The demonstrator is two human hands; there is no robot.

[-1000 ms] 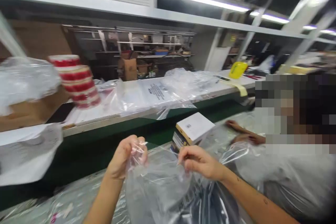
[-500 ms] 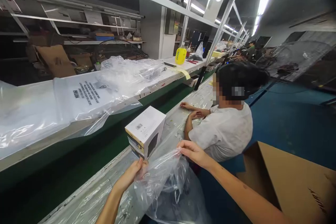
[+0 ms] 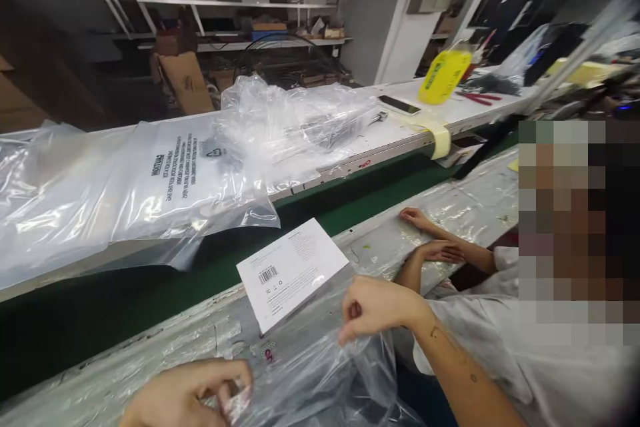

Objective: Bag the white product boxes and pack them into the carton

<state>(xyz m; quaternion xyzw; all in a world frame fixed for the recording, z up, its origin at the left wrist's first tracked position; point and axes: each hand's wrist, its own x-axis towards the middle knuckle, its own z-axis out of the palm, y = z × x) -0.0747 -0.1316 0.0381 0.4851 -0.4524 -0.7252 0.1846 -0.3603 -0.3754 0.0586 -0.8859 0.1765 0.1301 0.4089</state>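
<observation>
Crinkling clear plastic bag [image 3: 320, 360], glossy

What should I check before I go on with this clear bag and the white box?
1. Left hand pinching the clear bag edge: ok.
2. Right hand gripping the bag's other edge: ok.
3. Bag mouth open wide enough: cannot tell.
4. White box within reach, on the bench edge: ok.
5. Box already in the bag: cannot tell.
6. Co-worker's hands apart from the box: ok.
</observation>
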